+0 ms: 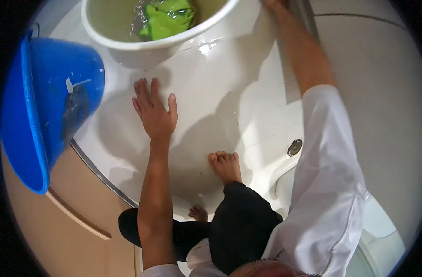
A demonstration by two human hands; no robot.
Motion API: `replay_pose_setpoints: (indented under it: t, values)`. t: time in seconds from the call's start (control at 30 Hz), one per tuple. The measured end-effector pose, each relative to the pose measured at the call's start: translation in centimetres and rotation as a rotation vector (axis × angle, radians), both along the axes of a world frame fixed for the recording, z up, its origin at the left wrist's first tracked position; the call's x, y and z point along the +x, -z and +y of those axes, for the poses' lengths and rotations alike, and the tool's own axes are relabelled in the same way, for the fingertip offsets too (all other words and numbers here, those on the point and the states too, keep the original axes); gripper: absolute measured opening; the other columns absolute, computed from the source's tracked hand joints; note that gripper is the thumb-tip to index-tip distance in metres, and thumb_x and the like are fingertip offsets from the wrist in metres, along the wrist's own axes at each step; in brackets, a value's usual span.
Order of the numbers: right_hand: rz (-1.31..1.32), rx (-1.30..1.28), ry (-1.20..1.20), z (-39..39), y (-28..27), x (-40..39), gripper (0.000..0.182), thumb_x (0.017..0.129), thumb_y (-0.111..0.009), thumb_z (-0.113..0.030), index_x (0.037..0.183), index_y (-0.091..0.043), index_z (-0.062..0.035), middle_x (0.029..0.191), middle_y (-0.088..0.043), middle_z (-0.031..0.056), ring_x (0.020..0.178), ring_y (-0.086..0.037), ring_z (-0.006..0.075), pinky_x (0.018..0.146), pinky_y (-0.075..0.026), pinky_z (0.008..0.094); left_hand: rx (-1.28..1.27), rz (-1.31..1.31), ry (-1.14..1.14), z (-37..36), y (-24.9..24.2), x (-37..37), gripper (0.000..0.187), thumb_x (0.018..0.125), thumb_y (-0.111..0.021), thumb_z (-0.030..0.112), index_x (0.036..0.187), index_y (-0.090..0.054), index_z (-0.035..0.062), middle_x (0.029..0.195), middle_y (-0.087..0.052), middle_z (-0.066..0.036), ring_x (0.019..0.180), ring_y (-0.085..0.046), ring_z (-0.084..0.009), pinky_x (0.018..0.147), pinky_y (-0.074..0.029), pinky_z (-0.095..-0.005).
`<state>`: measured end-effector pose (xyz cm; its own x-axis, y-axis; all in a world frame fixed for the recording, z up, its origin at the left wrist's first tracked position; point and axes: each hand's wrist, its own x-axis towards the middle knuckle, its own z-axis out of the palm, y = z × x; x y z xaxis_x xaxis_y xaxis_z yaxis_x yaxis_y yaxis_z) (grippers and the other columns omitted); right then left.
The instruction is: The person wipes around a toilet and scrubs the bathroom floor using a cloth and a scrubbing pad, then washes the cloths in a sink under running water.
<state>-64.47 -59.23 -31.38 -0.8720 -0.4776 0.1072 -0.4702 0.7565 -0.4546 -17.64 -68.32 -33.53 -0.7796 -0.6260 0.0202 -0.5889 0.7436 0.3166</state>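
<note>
My left hand (155, 113) is open, palm down with its fingers spread, over the white floor (197, 101) of what looks like a shower tray or tub. It holds nothing. Its fingertips point toward a white-rimmed basin (148, 45) of murky water. In that water lies a bright green cloth (169, 21), wet and bunched up. My right arm stretches to the top of the view, where my right hand (274, 3) is mostly cut off beside a grey metal strip (308, 18); its fingers are hidden.
A blue bucket (58, 83) leans over at the left, near the tray's curved edge. My bare foot (225, 167) stands on the white floor, and a round drain (294, 147) sits to its right. Tan flooring (81, 198) lies beyond the curved edge.
</note>
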Motion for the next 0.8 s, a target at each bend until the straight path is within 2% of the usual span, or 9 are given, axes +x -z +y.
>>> replay_pose_setpoints:
  t: [0.07,0.23,0.27,0.4,0.5,0.57,0.7,0.77,0.8]
  values:
    - [-0.174,-0.045,-0.038,-0.7,0.2,-2.1,0.050,0.111,-0.039,-0.031,0.154,-0.045,-0.0064,0.162,-0.038,0.0160,0.149,-0.033,0.0363,0.125,-0.026,0.0464,0.057,0.046,-0.031,-0.7,0.2,-0.6,0.063,0.100,-0.061,0.037,0.155,-0.041,0.0117,0.160,-0.033,-0.024,0.154,-0.025,-0.0415,0.119,-0.025,-0.0662]
    - [0.220,0.068,0.181,7.4,5.3,0.1,0.052,0.109,-0.043,-0.035,0.150,-0.050,-0.0052,0.158,-0.043,0.0203,0.147,-0.035,0.0401,0.122,-0.029,0.0498,0.081,0.038,-0.060,-0.6,0.1,-0.4,0.064,0.099,-0.062,0.038,0.155,-0.042,0.0149,0.162,-0.029,-0.017,0.154,-0.025,-0.0388,0.121,-0.024,-0.0642]
    - [0.221,-0.021,0.175,10.6,6.2,1.9,0.055,0.107,-0.043,-0.040,0.148,-0.053,-0.0041,0.157,-0.044,0.0234,0.146,-0.034,0.0469,0.122,-0.025,0.0562,0.080,0.043,-0.064,-0.6,-0.3,-0.6,0.066,0.097,-0.064,0.039,0.155,-0.042,0.0172,0.162,-0.030,-0.015,0.154,-0.027,-0.0367,0.120,-0.027,-0.0633]
    - [0.143,0.125,0.449,23.8,5.0,15.1,0.060,0.109,-0.038,-0.047,0.154,-0.045,-0.0079,0.161,-0.038,0.0214,0.153,-0.026,0.0394,0.127,-0.018,0.0506,0.109,0.019,-0.069,-0.7,-0.3,-0.3,0.066,0.097,-0.064,0.040,0.155,-0.043,0.0177,0.162,-0.031,-0.015,0.154,-0.027,-0.0366,0.120,-0.027,-0.0634]
    - [0.122,0.178,0.928,38.1,6.7,22.9,0.052,0.107,-0.044,-0.030,0.147,-0.050,0.0014,0.147,-0.053,0.0224,0.129,-0.056,0.0406,0.111,-0.045,0.0473,0.121,0.018,-0.054,-1.0,-0.5,-0.6,0.065,0.098,-0.063,0.038,0.155,-0.041,0.0146,0.163,-0.029,-0.017,0.155,-0.023,-0.0376,0.121,-0.025,-0.0631]
    - [-0.022,0.321,1.227,38.2,4.6,25.3,0.049,0.104,-0.048,-0.024,0.144,-0.053,0.0046,0.139,-0.058,0.0251,0.127,-0.058,0.0415,0.111,-0.045,0.0461,0.116,-0.005,-0.050,-1.0,-0.4,-0.8,0.066,0.098,-0.063,0.038,0.155,-0.041,0.0143,0.162,-0.030,-0.019,0.155,-0.024,-0.0382,0.120,-0.026,-0.0637]
    - [0.117,-0.048,0.663,32.8,7.5,20.6,0.052,0.106,-0.048,-0.030,0.146,-0.051,0.0025,0.146,-0.056,0.0199,0.136,-0.052,0.0352,0.118,-0.039,0.0424,0.090,0.011,0.008,-0.5,-0.6,-0.6,0.065,0.099,-0.062,0.040,0.155,-0.041,0.0140,0.161,-0.031,-0.020,0.155,-0.023,-0.0390,0.118,-0.028,-0.0650]
    - [0.546,0.360,0.174,28.2,9.0,16.9,0.050,0.107,-0.048,-0.031,0.151,-0.046,-0.0078,0.141,-0.062,0.0163,0.128,-0.058,0.0344,0.110,-0.046,0.0446,-0.030,0.096,0.024,-0.3,0.0,-0.7,0.063,0.100,-0.061,0.041,0.153,-0.042,0.0136,0.159,-0.034,-0.022,0.153,-0.027,-0.0408,0.116,-0.030,-0.0659]
    - [0.072,0.166,0.224,22.6,6.6,18.2,0.043,0.106,-0.046,-0.033,0.141,-0.054,-0.0089,0.134,-0.063,0.0195,0.122,-0.060,0.0365,0.104,-0.048,0.0495,-0.012,0.087,0.083,-0.1,0.1,-0.8,0.063,0.100,-0.061,0.041,0.153,-0.042,0.0136,0.159,-0.034,-0.022,0.153,-0.027,-0.0408,0.116,-0.030,-0.0659]
